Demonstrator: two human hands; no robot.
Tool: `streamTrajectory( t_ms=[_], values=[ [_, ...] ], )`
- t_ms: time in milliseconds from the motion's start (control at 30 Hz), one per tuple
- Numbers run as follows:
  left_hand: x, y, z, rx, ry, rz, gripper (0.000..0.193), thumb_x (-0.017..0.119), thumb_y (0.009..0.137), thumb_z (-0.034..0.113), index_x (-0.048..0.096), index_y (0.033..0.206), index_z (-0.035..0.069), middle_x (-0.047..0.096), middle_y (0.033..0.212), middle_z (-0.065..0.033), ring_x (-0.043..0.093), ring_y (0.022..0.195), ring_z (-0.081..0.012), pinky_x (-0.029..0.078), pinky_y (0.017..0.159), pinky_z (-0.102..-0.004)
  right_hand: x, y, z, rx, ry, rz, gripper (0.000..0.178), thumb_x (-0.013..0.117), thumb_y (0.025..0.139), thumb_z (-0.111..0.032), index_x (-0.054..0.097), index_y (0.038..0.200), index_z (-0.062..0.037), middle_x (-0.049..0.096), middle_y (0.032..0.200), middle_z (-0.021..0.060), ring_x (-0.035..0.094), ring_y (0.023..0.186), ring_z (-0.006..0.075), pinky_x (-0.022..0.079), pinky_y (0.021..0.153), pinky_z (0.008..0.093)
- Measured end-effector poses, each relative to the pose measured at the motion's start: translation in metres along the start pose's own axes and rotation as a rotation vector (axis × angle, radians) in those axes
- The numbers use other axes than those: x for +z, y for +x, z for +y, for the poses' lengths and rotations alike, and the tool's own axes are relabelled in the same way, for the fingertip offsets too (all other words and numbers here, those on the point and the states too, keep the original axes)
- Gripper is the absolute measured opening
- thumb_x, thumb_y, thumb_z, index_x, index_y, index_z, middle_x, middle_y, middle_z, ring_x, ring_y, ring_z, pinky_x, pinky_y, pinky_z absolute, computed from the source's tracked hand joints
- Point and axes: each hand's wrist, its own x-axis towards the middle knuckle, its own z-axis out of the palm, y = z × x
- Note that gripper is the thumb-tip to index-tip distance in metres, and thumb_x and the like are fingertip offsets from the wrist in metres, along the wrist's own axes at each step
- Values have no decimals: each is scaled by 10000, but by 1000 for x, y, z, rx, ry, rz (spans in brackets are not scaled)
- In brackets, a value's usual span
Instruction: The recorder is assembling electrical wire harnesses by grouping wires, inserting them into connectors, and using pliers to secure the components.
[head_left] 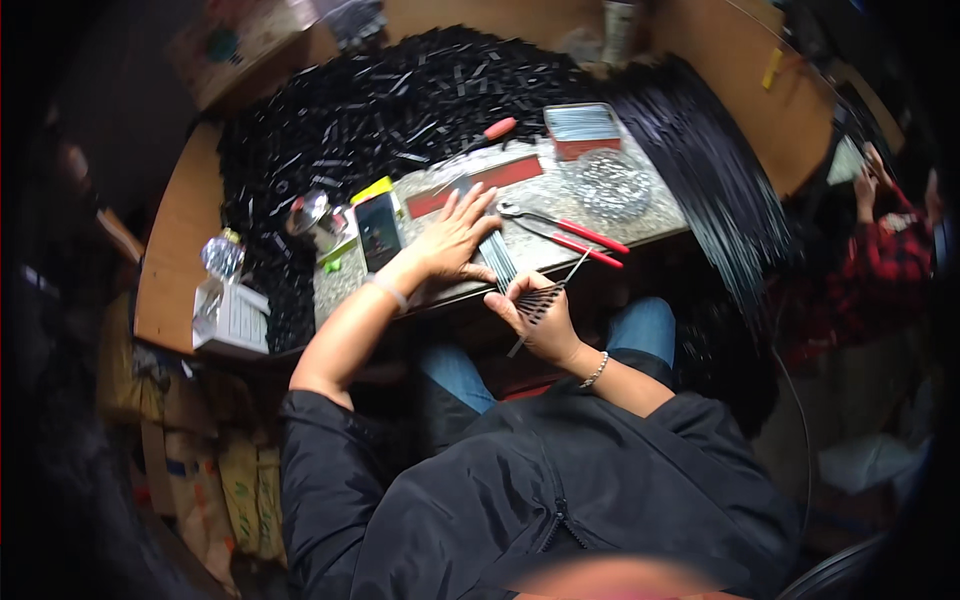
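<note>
My right hand (547,322) is closed around a fanned bundle of thin grey rods (499,262) with black ends, near the front edge of a grey stone slab (640,195). One or two rods stick out crosswise from the bundle. Fingers spread, my left hand (455,240) lies flat at the far end of these rods, beside a dark red strip (520,170). Pliers with red handles (590,243) rest on the slab just right of the rods. Exactly how the rods sit under my left palm is hidden.
Beyond the slab lies a heap of short black pieces (380,100). Long dark rods (700,150) hang over the right edge. A phone (378,232), a red-handled tool (499,128), a box of rods (583,125) and a pile of small shiny parts (610,185) surround my hands.
</note>
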Motion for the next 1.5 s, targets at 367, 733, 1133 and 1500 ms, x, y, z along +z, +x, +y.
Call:
streamTrajectory(
  t_ms=[367, 733, 1133, 1500],
  values=[
    [-33, -1, 200, -314, 44, 315, 231, 538, 807, 80, 560, 1024, 4, 605, 842, -106, 624, 886, -254, 214, 1116, -525, -127, -11, -106, -151, 1011, 271, 400, 345, 993, -478, 446, 843, -121, 468, 765, 26, 507, 799, 166, 445, 885, 379],
    [-211, -20, 217, -89, 493, -76, 45, 505, 780, 59, 522, 797, 21, 538, 634, -115, 588, 671, -295, 323, 1074, -463, -26, -23, -116, -635, -588, -175, 401, 662, 723, -80, 556, 1091, 40, 624, 929, 206, 622, 885, 360, 501, 745, 420],
    [-155, -19, 178, 105, 17, 813, 680, 530, 922, 357, 286, 1400, -61, 433, 1355, -265, 392, 1304, -365, 249, 1104, -496, -32, -44, 4, 255, 281, -360, 134, 634, 877, -103, 680, 881, 22, 649, 673, 73, 632, 588, 127, 535, 563, 259],
    [-149, -17, 188, -88, -1526, 353, 804, 394, 924, 579, 183, 1435, -5, 551, 1227, -183, 555, 1133, -239, 377, 1024, -375, -42, -44, 12, 327, 578, -483, 680, 616, 848, -530, 535, 1184, 55, 655, 870, 99, 644, 767, 147, 538, 734, 276]
  ],
)
